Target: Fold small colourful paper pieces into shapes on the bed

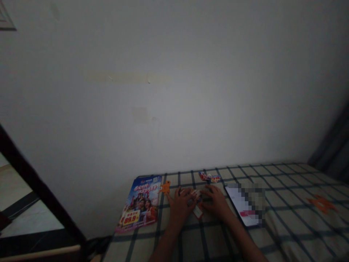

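Observation:
Both my hands rest side by side on a checked bedsheet [286, 189]. My left hand [180, 204] and my right hand [216, 201] pinch a small red and white folded piece of paper [197, 203] between them, fingers curled on it. Right of my right hand lies a phone [244, 205] with its screen lit. A colourful leaflet [140, 203] with a yellow price tag lies left of my left hand.
A small orange paper shape [165, 187] sits by the leaflet's top corner. A red and blue paper piece [209, 177] lies near the wall [174, 91]. Another orange shape [321, 203] lies at the right. A dark bed frame bar [38, 185] slants at the left.

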Motion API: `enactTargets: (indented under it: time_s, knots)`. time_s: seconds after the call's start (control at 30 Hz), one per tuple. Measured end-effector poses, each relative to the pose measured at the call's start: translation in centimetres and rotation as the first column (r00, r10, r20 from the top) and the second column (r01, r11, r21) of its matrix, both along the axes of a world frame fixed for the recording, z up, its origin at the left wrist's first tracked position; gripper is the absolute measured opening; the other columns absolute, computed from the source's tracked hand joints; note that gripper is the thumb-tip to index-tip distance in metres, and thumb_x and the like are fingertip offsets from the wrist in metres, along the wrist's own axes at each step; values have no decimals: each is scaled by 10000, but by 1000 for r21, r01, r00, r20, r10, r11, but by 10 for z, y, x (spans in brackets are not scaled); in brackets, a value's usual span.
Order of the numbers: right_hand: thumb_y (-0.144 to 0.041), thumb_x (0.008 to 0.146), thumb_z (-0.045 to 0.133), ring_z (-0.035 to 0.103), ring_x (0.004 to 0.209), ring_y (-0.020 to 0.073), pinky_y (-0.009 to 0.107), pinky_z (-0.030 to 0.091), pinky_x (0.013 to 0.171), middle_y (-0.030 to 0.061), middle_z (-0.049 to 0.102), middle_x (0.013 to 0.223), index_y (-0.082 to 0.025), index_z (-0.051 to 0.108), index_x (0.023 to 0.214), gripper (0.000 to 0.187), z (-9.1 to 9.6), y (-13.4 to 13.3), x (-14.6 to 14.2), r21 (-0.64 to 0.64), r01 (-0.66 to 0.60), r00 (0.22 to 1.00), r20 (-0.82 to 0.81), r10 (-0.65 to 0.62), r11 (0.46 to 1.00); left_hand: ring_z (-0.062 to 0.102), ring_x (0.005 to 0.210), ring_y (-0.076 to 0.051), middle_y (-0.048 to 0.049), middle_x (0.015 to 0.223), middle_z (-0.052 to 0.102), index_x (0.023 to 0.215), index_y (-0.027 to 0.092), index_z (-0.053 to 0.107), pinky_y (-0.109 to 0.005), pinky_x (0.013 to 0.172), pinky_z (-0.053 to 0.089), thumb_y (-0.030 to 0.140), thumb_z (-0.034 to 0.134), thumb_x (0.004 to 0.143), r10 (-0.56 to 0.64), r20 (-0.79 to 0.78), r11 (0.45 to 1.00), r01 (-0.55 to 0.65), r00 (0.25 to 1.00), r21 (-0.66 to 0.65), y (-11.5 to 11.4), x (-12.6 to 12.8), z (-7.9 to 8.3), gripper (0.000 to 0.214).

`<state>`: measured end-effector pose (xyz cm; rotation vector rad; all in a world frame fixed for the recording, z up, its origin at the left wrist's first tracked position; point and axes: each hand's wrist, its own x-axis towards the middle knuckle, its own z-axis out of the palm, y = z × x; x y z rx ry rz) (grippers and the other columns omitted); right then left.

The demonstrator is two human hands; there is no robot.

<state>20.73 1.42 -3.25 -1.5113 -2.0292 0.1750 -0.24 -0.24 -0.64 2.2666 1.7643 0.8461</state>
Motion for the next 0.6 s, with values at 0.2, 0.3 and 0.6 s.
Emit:
enactTargets:
  time_s: [0.2,0.3,0.6]
  knots:
    - [-457,758,719,502,1279,312,496,413,1078,80,586,1354,-345,689,1196,453,-3,-9,1,71,-36,999,-16,38,997,409,1365,-345,87,1338,649,1124,549,673,-811,1088,-25,579,602,886,10,-19,1000,-10,1000,-15,-1,0,3,250]
    - [-432,743,726,489,1298,310,494,403,1091,85,567,1382,-331,671,1223,494,0,-13,3,51,-66,998,-19,67,997,419,1360,-345,109,1340,644,1108,565,670,-832,1075,3,574,597,892,15,-30,1000,-15,999,-7,-2,0,3,228]
    - [-346,609,819,424,1366,315,489,345,1133,79,512,1450,-329,628,1284,702,4,-17,12,-68,-123,991,-55,119,990,404,1362,-367,49,1343,647,1156,508,679,-813,1080,7,543,580,913,10,-66,1000,-10,998,9,-4,1,5,264]
